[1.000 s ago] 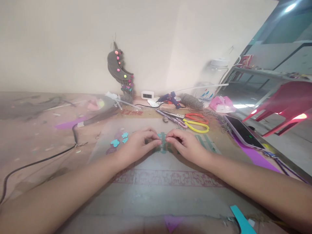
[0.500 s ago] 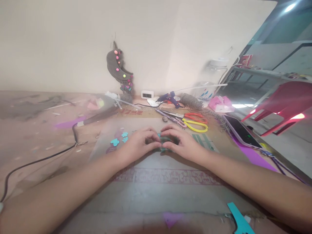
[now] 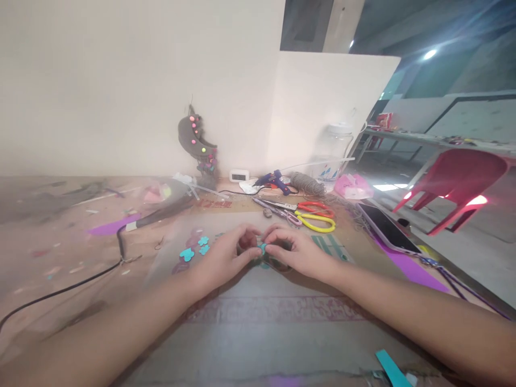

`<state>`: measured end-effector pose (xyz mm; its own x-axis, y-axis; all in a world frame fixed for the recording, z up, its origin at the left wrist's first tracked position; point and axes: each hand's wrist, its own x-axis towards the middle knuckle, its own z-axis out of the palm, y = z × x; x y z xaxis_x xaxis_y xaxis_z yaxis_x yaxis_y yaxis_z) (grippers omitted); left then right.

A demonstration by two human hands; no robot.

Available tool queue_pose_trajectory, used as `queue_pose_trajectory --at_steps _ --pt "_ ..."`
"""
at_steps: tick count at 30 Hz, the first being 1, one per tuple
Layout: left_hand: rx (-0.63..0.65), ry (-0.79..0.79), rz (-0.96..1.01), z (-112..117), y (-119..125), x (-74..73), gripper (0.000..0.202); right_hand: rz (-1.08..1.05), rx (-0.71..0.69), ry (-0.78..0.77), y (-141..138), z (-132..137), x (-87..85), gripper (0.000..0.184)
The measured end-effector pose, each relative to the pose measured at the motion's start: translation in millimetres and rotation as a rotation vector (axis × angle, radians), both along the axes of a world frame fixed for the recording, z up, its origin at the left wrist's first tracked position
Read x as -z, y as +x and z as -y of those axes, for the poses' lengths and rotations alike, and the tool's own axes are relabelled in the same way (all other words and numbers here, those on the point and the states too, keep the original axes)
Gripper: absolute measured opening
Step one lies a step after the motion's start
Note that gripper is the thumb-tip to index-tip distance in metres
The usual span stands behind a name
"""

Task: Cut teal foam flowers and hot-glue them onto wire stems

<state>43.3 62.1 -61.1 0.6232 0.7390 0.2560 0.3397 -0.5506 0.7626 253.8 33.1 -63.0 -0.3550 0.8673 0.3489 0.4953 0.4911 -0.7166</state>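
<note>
Front-left of the red-and-yellow-handled metal scissors (image 3: pixel 300 206), our left hand (image 3: pixel 226 253) and right hand (image 3: pixel 300 251) pinch a small turquoise piece (image 3: pixel 263 248) between fingers; turquoise flower-like cutouts (image 3: pixel 187 254) lie farther left.

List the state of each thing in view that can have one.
Left hand: fingers curled, grip unclear
Right hand: fingers curled, grip unclear
Small turquoise piece: between the hands
Turquoise cutouts: lying flat
Scissors: lying flat
Phone: face up, screen mostly dark
Glue gun: lying down
Bottle: upright, lidded
White display: upright, illegible
Red chair: upright
</note>
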Motion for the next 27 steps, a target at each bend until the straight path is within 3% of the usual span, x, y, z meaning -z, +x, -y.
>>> queue_pose_trajectory --at_steps 9,13,15,20,24,27 --pt "-0.056 0.014 -0.051 -5.2 -2.1 0.7 0.028 0.068 0.059 0.046 0.3 2.0 3.5 0.015" --pt "-0.084 -0.034 -0.017 -4.5 -2.0 1.1 0.025 0.113 0.131 0.162 15.8 -0.1 -19.5 0.011" --pt "-0.105 -0.063 -0.014 -5.1 -1.4 1.6 0.025 0.11 0.239 0.15 30.9 -9.0 -35.0 0.015" --pt "-0.132 -0.122 0.007 -8.6 0.6 1.9 0.03 0.205 0.48 -0.035 67.2 -60.8 -57.1 0.028" --pt "-0.144 -0.148 0.043 -9.4 1.7 1.5 0.031 0.333 0.57 -0.054 76.3 -114.5 -56.4 0.05" --pt "-0.151 -0.142 0.054 -9.3 2.2 1.5 0.03 0.371 0.601 -0.064 72.1 -147.1 -50.6 0.051"
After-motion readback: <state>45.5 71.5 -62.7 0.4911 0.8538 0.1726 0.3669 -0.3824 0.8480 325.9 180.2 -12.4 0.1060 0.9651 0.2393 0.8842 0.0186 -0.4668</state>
